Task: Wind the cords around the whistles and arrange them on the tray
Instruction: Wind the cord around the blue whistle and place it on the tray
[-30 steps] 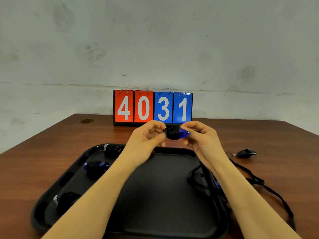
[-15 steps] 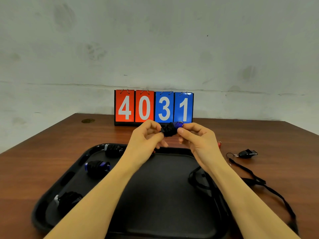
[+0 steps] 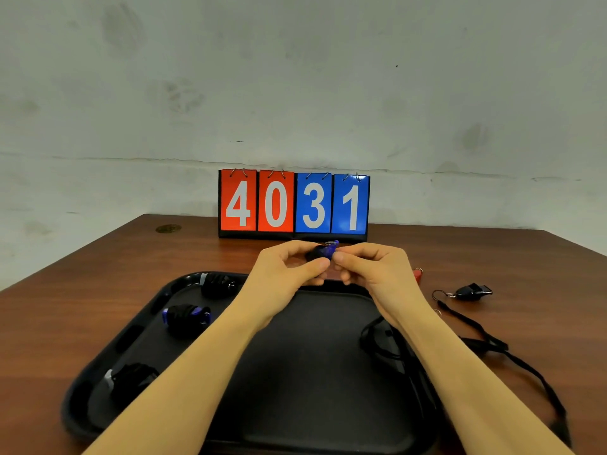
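I have the blue whistle [image 3: 323,251] pinched between both my hands just above the middle of the frame, over the far edge of the tray [image 3: 315,372] and below the number cards [image 3: 294,205]. My left hand [image 3: 284,270] holds it with thumb and curled fingers [image 3: 320,262] clamped on its cord-wrapped end; my right hand [image 3: 371,266] pinches the blue end, where a small metal ring shows. Its long axis runs roughly left to right between my hands, tilted up a little toward the right.

Three wound whistles lie in a column down the left side of the tray: top [image 3: 218,285], middle [image 3: 186,318], bottom [image 3: 129,380]. I judge the open spot for this one lies down and left of my fingers, so my left hand is the nearer one to set it down.

A loose cord [image 3: 382,344] sprawls at the tray's right edge, and a black whistle [image 3: 473,291] rests unwound on the surface at the right.
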A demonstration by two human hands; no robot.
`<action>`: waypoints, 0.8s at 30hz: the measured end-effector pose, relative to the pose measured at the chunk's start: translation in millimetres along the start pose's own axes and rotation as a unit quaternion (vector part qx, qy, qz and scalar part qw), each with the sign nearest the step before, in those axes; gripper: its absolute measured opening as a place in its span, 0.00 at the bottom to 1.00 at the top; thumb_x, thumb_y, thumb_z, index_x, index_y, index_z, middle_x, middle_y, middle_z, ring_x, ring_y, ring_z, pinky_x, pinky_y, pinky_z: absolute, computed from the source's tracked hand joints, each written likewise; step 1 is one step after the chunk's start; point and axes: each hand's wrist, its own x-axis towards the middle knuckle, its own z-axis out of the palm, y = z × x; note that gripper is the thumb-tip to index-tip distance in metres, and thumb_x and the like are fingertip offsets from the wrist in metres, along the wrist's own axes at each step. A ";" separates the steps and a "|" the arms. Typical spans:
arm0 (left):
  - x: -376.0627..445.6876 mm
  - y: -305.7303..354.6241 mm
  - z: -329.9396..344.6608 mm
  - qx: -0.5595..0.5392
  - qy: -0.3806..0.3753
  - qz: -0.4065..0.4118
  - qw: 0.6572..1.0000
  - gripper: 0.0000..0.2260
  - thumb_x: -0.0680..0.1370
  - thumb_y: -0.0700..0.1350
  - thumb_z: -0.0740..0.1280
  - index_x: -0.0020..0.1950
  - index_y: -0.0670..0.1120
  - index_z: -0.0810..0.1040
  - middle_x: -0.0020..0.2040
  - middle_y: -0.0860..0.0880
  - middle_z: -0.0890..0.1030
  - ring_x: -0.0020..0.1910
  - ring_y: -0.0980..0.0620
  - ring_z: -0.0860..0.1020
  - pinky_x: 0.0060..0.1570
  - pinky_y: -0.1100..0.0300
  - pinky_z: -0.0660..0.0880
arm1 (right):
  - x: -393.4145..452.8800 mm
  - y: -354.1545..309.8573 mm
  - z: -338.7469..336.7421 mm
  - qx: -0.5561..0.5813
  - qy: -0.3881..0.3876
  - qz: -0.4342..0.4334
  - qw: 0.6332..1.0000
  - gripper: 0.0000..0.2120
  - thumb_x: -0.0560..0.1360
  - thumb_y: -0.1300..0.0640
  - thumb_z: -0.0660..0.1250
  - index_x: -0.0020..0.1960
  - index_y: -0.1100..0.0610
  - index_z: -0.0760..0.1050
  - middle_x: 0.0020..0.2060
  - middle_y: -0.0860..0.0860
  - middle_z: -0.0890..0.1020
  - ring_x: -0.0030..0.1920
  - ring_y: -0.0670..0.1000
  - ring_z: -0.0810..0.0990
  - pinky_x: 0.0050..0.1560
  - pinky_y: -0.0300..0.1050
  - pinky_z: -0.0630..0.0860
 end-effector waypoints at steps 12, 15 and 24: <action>-2.9 -3.3 3.5 0.212 0.059 0.099 0.970 0.12 0.71 0.44 0.72 0.48 0.49 0.70 0.43 0.59 0.76 0.42 0.61 0.76 0.41 0.74 0.73 | -0.6 1.2 6.2 -0.010 0.012 -0.010 1.000 0.04 0.71 0.66 0.69 0.41 0.59 0.81 0.31 0.55 0.83 0.32 0.49 0.81 0.38 0.39 0.79; -2.1 -4.4 3.6 0.254 0.062 0.116 0.958 0.12 0.73 0.43 0.71 0.49 0.49 0.68 0.42 0.60 0.73 0.41 0.64 0.74 0.42 0.82 0.68 | 0.1 1.9 7.6 -0.029 0.020 -0.016 0.999 0.03 0.70 0.66 0.70 0.42 0.60 0.81 0.32 0.56 0.83 0.31 0.48 0.81 0.36 0.38 0.79; 0.1 -6.7 5.0 0.299 0.060 0.130 0.943 0.13 0.74 0.43 0.70 0.58 0.50 0.76 0.51 0.57 0.78 0.47 0.63 0.73 0.44 0.81 0.68 | -1.7 5.3 13.6 -0.105 0.077 -0.047 0.990 0.04 0.70 0.65 0.71 0.41 0.57 0.78 0.38 0.53 0.83 0.40 0.50 0.83 0.45 0.44 0.81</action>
